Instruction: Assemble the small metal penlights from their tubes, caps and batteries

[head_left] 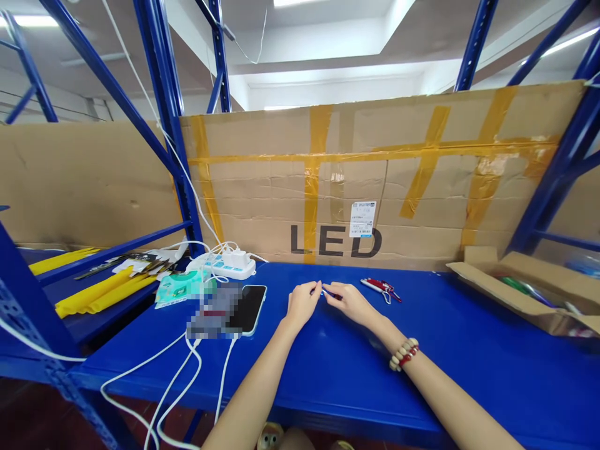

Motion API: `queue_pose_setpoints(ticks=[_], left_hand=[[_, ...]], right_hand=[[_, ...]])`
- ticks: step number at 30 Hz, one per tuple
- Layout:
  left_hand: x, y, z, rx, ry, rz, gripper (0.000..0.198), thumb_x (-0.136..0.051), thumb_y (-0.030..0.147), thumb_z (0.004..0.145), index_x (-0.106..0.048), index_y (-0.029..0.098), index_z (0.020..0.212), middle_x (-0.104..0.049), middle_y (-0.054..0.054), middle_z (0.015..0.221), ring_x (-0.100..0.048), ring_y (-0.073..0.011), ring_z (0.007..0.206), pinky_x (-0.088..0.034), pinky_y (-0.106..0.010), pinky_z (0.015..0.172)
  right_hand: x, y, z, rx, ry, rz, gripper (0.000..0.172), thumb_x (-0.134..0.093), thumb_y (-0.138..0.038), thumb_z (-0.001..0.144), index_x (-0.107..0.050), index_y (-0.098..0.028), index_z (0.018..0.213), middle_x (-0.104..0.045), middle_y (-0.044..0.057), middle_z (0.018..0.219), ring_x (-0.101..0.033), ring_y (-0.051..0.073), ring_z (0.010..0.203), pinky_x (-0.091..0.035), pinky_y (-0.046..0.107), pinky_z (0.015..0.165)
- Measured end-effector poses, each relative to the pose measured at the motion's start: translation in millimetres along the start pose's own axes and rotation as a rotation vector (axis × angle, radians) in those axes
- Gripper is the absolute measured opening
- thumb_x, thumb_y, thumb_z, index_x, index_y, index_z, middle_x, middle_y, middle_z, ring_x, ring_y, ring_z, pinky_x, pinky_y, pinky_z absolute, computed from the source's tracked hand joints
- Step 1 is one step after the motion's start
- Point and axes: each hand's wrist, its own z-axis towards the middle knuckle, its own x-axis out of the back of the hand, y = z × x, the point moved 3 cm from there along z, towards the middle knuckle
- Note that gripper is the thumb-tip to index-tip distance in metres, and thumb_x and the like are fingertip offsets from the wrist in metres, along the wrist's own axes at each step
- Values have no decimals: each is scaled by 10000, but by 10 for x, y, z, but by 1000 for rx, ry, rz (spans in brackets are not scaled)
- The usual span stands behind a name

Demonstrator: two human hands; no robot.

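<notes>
Above the middle of the blue shelf top (323, 375), my left hand (302, 302) and my right hand (352, 304) meet at the fingertips. The left fingers are closed in a pinch, and whatever they hold is mostly covered. My right hand pinches a small dark, slim piece (332, 294) whose kind I cannot make out. To the right of that hand lie several red and silver pens (380, 287) with carabiner-like clips at one end. A beaded bracelet circles my right wrist.
Left of my hands lie a phone (251, 309) and a blurred-out item (215, 312), with white cables running over the front edge. Behind them are a white power strip (234, 267) and a green packet (180, 287). An open cardboard box (520, 300) stands right; a large LED carton (262, 187) blocks the back.
</notes>
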Motion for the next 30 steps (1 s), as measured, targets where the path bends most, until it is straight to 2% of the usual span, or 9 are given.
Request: queue_pose_setpoints(ticks=[4,7,12,16,23,30], left_hand=[[-16,5,-8,-5,30,-37,431,-318,452,875,-554,202,615,-638,-21,692,-548,-160,661,-251,-222,543],[-24,10,-14,-12,32,-78,393,-328,442,874,-588,222,677,-651,-22,729,-559,-167,692,-287,-223,572],[-20,5,-8,10,11,-149,357,-360,435,861,-612,223,723,-591,-3,608,-523,-145,593,-337,-217,589],[-55,-6,27,2,9,-224,348,-402,464,834,-609,206,726,-557,8,577,-498,-128,568,-350,-208,576],[-189,-24,76,36,-48,-418,397,-448,547,777,-584,177,729,-444,40,488,-391,-91,458,-268,-202,471],[-197,63,52,4,-136,-593,453,-421,598,754,-535,160,755,-325,80,404,-305,-68,376,-200,-210,426]], right_hand=[[19,-13,18,8,39,-12,314,-382,-322,898,-633,-173,784,-517,23,613,-435,136,545,-338,255,532],[40,39,19,3,82,-25,336,-362,-345,905,-640,-177,819,-534,31,624,-456,146,560,-351,264,539],[118,215,1,-69,199,-38,360,-352,-365,901,-651,-169,940,-586,58,694,-516,166,609,-403,284,590],[162,256,-3,-96,232,-67,353,-341,-354,903,-647,-176,914,-575,49,686,-513,166,612,-401,283,599],[148,244,4,-102,303,-26,359,-345,-379,902,-650,-190,907,-547,29,648,-496,156,579,-392,273,558],[116,227,11,-181,365,176,443,-386,-492,861,-680,-184,980,-517,20,626,-452,124,480,-390,252,452]])
